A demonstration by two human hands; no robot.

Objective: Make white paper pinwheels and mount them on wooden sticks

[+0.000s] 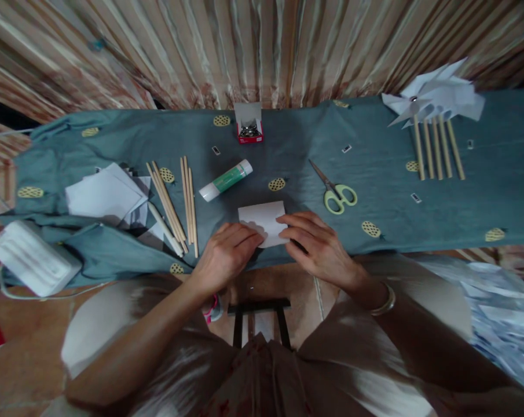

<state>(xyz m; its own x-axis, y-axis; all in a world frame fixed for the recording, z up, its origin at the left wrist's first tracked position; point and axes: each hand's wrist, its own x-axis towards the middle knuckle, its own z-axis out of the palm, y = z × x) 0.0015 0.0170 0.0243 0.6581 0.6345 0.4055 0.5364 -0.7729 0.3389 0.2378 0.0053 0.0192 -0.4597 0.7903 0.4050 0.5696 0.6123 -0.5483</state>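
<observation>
A small white sheet of paper (264,219) lies at the near edge of the cloth-covered table, between my hands. My left hand (227,252) has its fingers pressed together on the paper's lower left corner. On the right side, my right hand (316,246) rests with its fingers apart and the tips on the paper's edge. Beyond the paper is a green and white glue stick (227,180). Scissors with light green handles (336,192) lie to the right, their blades pointing away.
Wooden sticks (168,202) and white papers (103,194) lie left, near a white power strip (33,258). An open red box of metal pins (249,130) stands at the back. Paper pinwheels (439,95) on sticks lie far right on the blue-green cloth (288,139).
</observation>
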